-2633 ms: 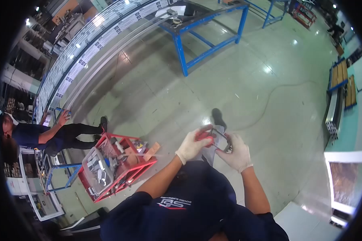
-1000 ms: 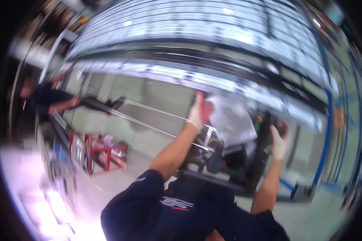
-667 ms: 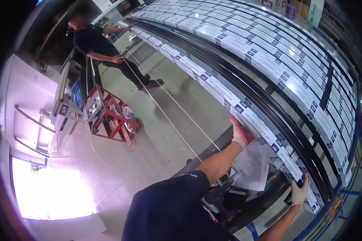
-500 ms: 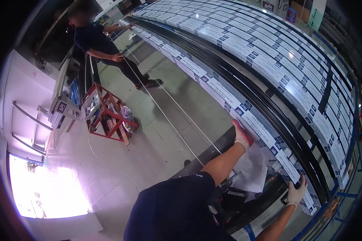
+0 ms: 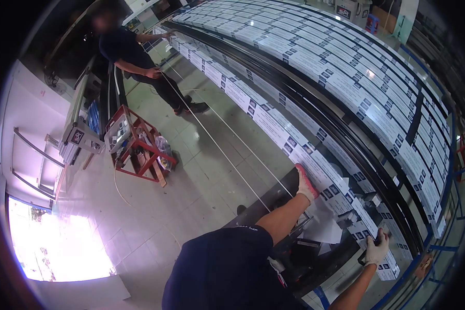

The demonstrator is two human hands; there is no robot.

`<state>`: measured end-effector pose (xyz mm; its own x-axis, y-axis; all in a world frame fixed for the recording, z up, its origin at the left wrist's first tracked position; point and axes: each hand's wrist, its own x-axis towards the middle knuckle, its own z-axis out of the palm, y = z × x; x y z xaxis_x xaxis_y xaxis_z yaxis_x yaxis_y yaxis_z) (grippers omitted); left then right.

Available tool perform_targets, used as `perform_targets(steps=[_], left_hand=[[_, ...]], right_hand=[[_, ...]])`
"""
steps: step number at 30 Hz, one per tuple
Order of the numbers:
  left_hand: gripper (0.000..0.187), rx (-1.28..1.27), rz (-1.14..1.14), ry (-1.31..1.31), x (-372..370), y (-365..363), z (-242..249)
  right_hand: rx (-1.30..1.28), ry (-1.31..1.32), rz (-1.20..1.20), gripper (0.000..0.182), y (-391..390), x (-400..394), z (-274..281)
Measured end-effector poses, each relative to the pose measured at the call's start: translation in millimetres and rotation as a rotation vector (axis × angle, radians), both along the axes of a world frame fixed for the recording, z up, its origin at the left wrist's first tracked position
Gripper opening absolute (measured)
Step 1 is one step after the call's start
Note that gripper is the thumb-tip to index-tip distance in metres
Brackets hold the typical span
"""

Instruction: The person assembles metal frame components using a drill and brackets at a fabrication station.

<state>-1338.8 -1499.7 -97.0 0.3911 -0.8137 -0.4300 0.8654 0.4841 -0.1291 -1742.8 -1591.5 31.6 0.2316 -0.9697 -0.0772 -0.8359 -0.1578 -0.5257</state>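
Observation:
A long white-wrapped bar with dark printed labels (image 5: 253, 107) runs diagonally from the far person to my side. My left hand (image 5: 306, 185), in a white and pink-red glove, holds its near side edge. Close to the bar's near end, my right hand (image 5: 377, 250) is wrapped round it in a white glove with dark fingertips. Long black bars (image 5: 341, 135) lie beside it on the right, with a gap between. The other person (image 5: 139, 57) has one hand at the bar's far end and the other by thin white strips (image 5: 212, 135).
Rows of similar wrapped bars (image 5: 346, 77) cover the large rack at the right. A red cart (image 5: 155, 168) with tools and bags stands on the floor at the left. White paper (image 5: 323, 227) and dark equipment lie below my arms. Blue frame bars (image 5: 444, 248) edge the right.
The wrapped bar has shifted down and left, away from the black bars, widening the gap. Both my hands have moved with it, and the other person's far hand has its fingers spread more.

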Motion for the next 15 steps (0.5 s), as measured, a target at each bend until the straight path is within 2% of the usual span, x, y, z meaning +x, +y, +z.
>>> perform_targets(steps=[3,4,5,8,10,12,15], left_hand=[[0.109,0.081,-0.025,-0.041,0.6,-3.1,-11.6],[0.108,0.107,-0.035,-0.047,-1.3,-6.0,-16.8],[0.109,0.131,-0.017,-0.066,-4.1,-3.9,-15.3],[0.111,0.174,0.013,-0.091,-8.9,15.0,-1.0],[0.111,0.291,-0.021,-0.055,-12.9,26.7,18.2],[0.111,0.306,-0.037,-0.062,-16.8,30.0,20.4],[0.111,0.336,-0.039,-0.058,-18.5,26.5,21.5]], right_hand=[[0.026,-0.157,-0.019,0.068,-3.5,-8.2,-18.0],[0.031,-0.104,-0.011,0.068,-3.4,-15.2,-20.3],[0.037,-0.053,-0.005,0.068,8.6,-3.0,1.4],[0.01,0.038,-0.014,0.068,22.3,-0.7,5.9],[0.032,0.077,-0.016,0.067,31.4,7.5,22.6],[0.09,-0.056,-0.03,0.068,24.8,0.2,15.6],[0.155,0.02,0.005,0.062,4.3,-4.6,12.0]])
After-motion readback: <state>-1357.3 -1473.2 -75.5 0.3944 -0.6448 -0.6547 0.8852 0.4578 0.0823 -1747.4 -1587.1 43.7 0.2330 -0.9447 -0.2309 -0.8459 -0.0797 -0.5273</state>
